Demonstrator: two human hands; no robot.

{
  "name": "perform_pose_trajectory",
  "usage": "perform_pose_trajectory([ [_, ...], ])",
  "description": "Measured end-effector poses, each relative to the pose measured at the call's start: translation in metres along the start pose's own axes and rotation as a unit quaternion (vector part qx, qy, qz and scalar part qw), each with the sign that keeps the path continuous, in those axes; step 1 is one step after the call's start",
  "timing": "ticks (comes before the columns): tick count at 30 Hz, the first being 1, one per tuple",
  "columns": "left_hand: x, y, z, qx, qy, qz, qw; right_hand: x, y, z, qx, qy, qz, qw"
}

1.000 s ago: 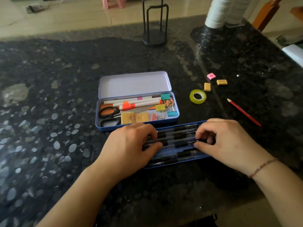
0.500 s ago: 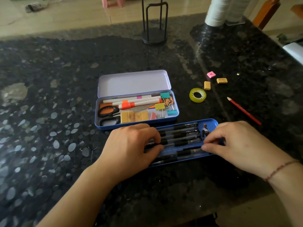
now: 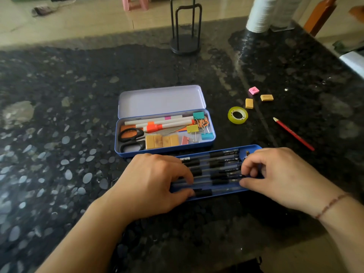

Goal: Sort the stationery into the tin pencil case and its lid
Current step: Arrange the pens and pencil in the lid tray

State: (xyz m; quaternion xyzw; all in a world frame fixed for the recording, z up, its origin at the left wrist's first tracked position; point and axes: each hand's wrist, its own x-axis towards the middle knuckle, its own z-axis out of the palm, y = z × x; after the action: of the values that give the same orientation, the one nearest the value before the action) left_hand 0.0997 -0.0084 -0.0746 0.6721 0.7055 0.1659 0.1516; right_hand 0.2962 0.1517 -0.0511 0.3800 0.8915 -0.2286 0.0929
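Observation:
The blue tin pencil case (image 3: 165,152) lies open, its pale lid (image 3: 161,101) hinged back. Inside are scissors (image 3: 130,134), markers (image 3: 163,123), yellow erasers (image 3: 162,141) and binder clips (image 3: 198,115). In front of it, a shallow blue tray (image 3: 254,148) holds several black pens (image 3: 220,164) side by side. My left hand (image 3: 149,184) covers the pens' left ends, thumb at the tray's near edge. My right hand (image 3: 279,176) pinches their right ends. A tape roll (image 3: 237,115), red pencil (image 3: 293,133), pink eraser (image 3: 253,90) and two yellow erasers (image 3: 249,103) lie loose to the right.
The dark speckled stone table (image 3: 59,134) carries a black wire stand (image 3: 186,44) at the back and a white roll (image 3: 262,14) at the back right. A white object (image 3: 354,62) sits at the table's right edge.
My right hand slid right to the tray's end, then came back left onto the pens' tips. My left hand has stayed on the pens' left ends.

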Motion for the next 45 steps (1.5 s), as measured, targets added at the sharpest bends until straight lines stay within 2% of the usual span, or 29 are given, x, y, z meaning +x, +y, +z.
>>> perform_pose_trajectory([
  [9, 0.001, -0.004, 0.004, 0.017, 0.016, -0.020, 1.000, -0.001, 0.005, -0.003, 0.024, 0.026, 0.016, 0.999],
  [19, 0.001, -0.003, 0.008, -0.011, 0.007, -0.021, 1.000, -0.005, 0.000, -0.008, -0.060, -0.041, 0.036, 0.997],
  [31, 0.002, 0.001, 0.008, -0.024, -0.011, -0.009, 1.000, -0.010, -0.015, -0.003, -0.123, -0.010, 0.019, 0.992],
  [36, 0.002, 0.004, 0.007, -0.015, -0.012, 0.007, 1.000, -0.012, -0.012, -0.006, -0.100, -0.014, 0.027, 0.995],
  [42, 0.001, 0.005, 0.008, -0.006, -0.008, 0.004, 1.000, -0.010, -0.010, -0.005, 0.014, 0.001, 0.041, 0.999],
  [45, 0.001, 0.005, 0.010, 0.001, -0.017, -0.002, 1.000, -0.007, -0.010, -0.001, 0.032, 0.009, 0.050, 0.998],
])
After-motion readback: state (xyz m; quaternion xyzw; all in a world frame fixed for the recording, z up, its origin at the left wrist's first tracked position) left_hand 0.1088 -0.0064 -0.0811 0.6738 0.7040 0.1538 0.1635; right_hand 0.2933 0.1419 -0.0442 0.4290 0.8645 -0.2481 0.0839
